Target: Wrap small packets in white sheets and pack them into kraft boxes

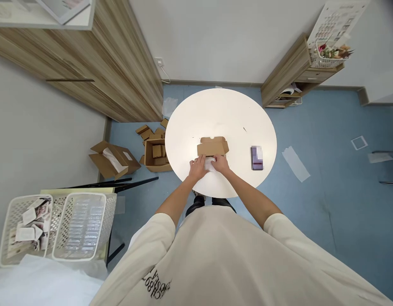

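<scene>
An open brown cardboard box [212, 148] lies near the front of the round white table [215, 110], its lid and flaps folded back away from me. A white packet [210, 164], perhaps wrapped in paper or foam, sits between my hands at the box's near side. My left hand [198, 167] is closed at the packet's left end, with bent fingers. At the right end my right hand [221, 163] pinches it, fingertips by the box's fold. The lower part of the box is mostly hidden by my hands and the packet.
A purple pixelated item [256, 157] lies on the table's right side. Left of the table, a carton [148, 155] holds small brown boxes, beside another open carton [115, 159]. White baskets [80, 225] stand at the lower left. A wooden cabinet [132, 63] rises behind them.
</scene>
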The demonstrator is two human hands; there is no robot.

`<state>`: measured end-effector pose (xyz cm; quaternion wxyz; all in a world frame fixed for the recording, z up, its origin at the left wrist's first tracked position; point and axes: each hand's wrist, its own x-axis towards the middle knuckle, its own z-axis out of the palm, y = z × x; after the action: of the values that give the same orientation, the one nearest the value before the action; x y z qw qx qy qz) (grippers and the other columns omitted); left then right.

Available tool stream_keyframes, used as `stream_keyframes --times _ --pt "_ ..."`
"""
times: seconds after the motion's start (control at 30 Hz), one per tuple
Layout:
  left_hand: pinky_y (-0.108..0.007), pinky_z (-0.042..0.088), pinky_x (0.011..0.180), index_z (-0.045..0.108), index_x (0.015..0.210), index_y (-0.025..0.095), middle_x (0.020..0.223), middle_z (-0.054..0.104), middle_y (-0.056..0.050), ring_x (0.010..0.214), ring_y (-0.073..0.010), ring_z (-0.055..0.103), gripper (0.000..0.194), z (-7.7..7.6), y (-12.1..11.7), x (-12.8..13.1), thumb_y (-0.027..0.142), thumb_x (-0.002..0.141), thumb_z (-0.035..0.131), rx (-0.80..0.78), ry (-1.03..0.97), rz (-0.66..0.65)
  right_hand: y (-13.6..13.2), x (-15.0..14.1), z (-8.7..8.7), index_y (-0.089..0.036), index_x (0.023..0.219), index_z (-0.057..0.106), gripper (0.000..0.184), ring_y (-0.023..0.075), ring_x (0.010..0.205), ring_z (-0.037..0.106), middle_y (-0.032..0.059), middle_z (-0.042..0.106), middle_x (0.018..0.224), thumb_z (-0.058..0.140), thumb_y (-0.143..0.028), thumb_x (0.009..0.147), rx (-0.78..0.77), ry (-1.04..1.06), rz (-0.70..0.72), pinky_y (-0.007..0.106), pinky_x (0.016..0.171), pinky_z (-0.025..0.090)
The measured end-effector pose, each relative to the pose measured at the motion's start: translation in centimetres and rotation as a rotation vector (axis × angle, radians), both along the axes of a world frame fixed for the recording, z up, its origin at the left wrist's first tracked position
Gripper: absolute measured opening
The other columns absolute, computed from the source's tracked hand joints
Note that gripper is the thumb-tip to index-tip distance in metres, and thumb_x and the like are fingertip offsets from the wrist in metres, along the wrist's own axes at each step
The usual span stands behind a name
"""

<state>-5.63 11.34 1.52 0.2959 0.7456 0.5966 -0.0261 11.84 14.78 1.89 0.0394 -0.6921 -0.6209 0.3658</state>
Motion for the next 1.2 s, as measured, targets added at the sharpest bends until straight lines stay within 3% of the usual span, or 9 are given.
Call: stream_keyframes --times 0.13,0.3,0.43,0.53,0.6,0.73,0.83,1.03,1.2 --pt "-0.05 0.03 0.116 0.013 0.167 0.028 0.169 0.032 -0.013 0.144 -0.0357 0.043 0.094 -0.5 -0.1 0.1 0.046 0.091 0.066 0.016 0.011 0.007 -1.2 -0.7 -0.8 -0.021 0.111 0.06 0.018 0.0244 0.1 0.062 0.0123 0.064 0.121 0.055 -0.024 0.093 0.119 -0.061 -0.016 0.035 0.083 0.049" --pt "-0.051 0.03 0.117 0.016 0.166 0.027 0.171 0.027 -0.015 0.145 -0.0354 0.042 0.092 -0.2 -0.3 0.1 0.045 0.092 0.067 0.016 -0.002 0.006 -2.0 -0.1 -0.5 -0.024 0.104 0.06 0.013 0.024 0.101 0.061 0.009 0.064 0.116 0.052 -0.032 0.098 0.159 -0.009 0.02 0.034 0.083 0.049" --pt "-0.052 0.035 0.116 0.022 0.164 0.025 0.166 0.033 -0.016 0.144 -0.0339 0.044 0.075 0.1 -0.3 -0.3 0.038 0.098 0.055 0.089 -0.046 0.095 -1.1 2.7 0.2 -0.023 0.105 0.061 0.023 0.0226 0.099 0.061 0.0098 0.063 0.116 0.042 -0.037 0.101 0.228 0.059 -0.126 0.034 0.086 0.05" --pt "-0.047 0.045 0.109 0.026 0.161 0.023 0.158 0.042 -0.017 0.14 -0.0294 0.05 0.061 -0.5 0.4 -0.5 0.033 0.103 0.042 0.107 -0.086 0.282 0.4 5.6 0.4 -0.02 0.114 0.061 0.029 0.0224 0.095 0.063 0.0133 0.063 0.121 0.042 -0.035 0.097 0.198 0.067 -0.352 0.036 0.087 0.052" --pt "-0.042 0.049 0.106 0.027 0.159 0.023 0.153 0.047 -0.016 0.132 -0.0243 0.056 0.056 -1.2 1.3 -0.5 0.032 0.105 0.037 0.03 -0.168 0.464 1.6 7.1 0.3 -0.018 0.122 0.06 0.036 0.0231 0.099 0.064 0.0158 0.062 0.129 0.045 -0.035 0.094 0.149 0.109 -0.447 0.037 0.091 0.052" --pt "-0.038 0.05 0.103 0.037 0.151 0.024 0.143 0.06 -0.013 0.126 -0.0229 0.062 0.051 -2.4 3.7 -0.2 0.041 0.103 0.044 -0.24 -0.548 0.858 3.4 8.1 0.1 -0.018 0.139 0.057 0.052 0.0249 0.119 0.062 0.0149 0.06 0.144 0.053 -0.039 0.092 -0.013 0.323 -0.53 0.037 0.104 0.049" --pt "-0.037 0.049 0.102 0.045 0.144 0.024 0.144 0.06 -0.013 0.128 -0.0239 0.061 0.05 -2.5 4.9 0.1 0.049 0.101 0.048 -0.348 -0.77 1.019 3.8 7.8 0.1 -0.019 0.141 0.058 0.053 0.0242 0.123 0.061 0.0124 0.055 0.152 0.052 -0.044 0.094 -0.092 0.484 -0.576 0.036 0.107 0.047" --pt "-0.035 0.049 0.095 0.06 0.127 0.024 0.135 0.067 -0.01 0.114 -0.0221 0.067 0.041 -1.1 5.1 0.2 0.053 0.104 0.042 -0.305 -0.864 0.979 3.3 7.6 0.8 -0.02 0.119 0.07 0.045 0.023 0.113 0.064 0.0097 0.068 0.133 0.05 -0.053 0.094 -0.042 0.589 -0.519 0.037 0.102 0.049" --pt "-0.037 0.049 0.091 0.057 0.138 0.021 0.133 0.067 -0.014 0.107 -0.0238 0.068 0.066 0.2 4.8 0.0 0.069 0.104 0.027 -0.335 -0.85 0.894 2.5 8.5 1.9 -0.024 0.137 0.064 0.068 0.0244 0.112 0.064 0.0089 0.068 0.133 0.034 -0.071 0.098 -0.133 0.602 -0.481 0.037 0.095 0.05"
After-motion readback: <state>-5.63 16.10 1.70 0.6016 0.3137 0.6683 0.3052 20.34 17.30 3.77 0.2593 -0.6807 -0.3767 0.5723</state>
